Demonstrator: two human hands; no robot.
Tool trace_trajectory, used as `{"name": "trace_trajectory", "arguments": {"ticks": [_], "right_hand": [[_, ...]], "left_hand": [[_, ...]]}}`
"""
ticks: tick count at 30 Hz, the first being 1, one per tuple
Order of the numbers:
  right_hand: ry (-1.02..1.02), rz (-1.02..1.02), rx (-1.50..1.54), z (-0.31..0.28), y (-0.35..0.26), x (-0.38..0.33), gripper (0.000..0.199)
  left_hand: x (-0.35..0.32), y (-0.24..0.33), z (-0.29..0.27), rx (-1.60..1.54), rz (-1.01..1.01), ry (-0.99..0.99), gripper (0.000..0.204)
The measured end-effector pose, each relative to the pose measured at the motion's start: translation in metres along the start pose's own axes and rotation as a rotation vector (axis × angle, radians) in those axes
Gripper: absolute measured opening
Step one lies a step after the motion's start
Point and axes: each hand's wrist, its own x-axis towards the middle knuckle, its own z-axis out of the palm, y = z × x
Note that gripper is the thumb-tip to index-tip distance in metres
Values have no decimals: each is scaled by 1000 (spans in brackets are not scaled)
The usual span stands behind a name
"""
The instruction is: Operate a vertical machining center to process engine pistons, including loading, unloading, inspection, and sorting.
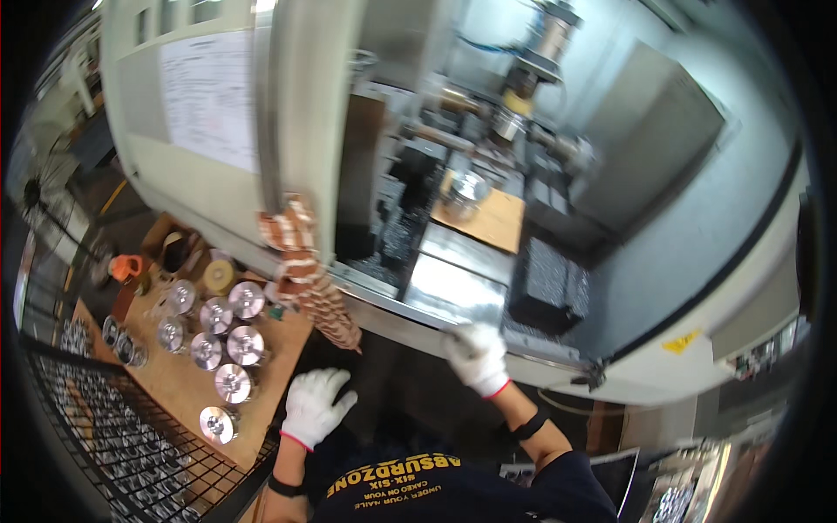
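My left hand [316,407], in a white knit glove, hovers between my body and the wooden table, its fingers apart and nothing in it. In a matching glove, my right hand [477,356] is at the machine's front sill, fingers curled in; what they hold, if anything, I cannot make out. Beyond it, inside the machine, a round shiny metal part [468,190] rests on a tan board [493,222]. A brown-and-white striped cloth [303,261] hangs by the door edge, closest to my left hand.
Several round machined metal parts [245,345] stand on the wooden table [283,349] at left, beside a black wire basket [174,453] and a roll of tape [220,276]. The pale machine door [296,113] stands left of the opening. Metal chips [545,279] lie inside.
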Motion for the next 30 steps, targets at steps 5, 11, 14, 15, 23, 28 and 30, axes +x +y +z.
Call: {"name": "trace_trajectory", "arguments": {"ticks": [5,11,14,15,23,28,30], "right_hand": [[282,567,-171,-72,130,-63,16],[378,511,-307,-87,136,-82,14],[297,619,-288,-84,142,-82,27],[330,609,-321,-83,148,-88,32],[591,476,-202,-91,128,-100,11],[825,782,-137,-76,90,-201,24],[1244,970,88,-71,113,-234,39]], "left_hand": [[111,29,39,-110,252,189,30],[211,10,88,-271,-96,93,31],[236,17,106,19,-267,-131,42],[240,30,110,81,-261,-185,43],[234,17,118,0,-151,-22,35],[227,27,106,20,-212,-63,33],[227,30,112,24,-203,-32,34]]}}
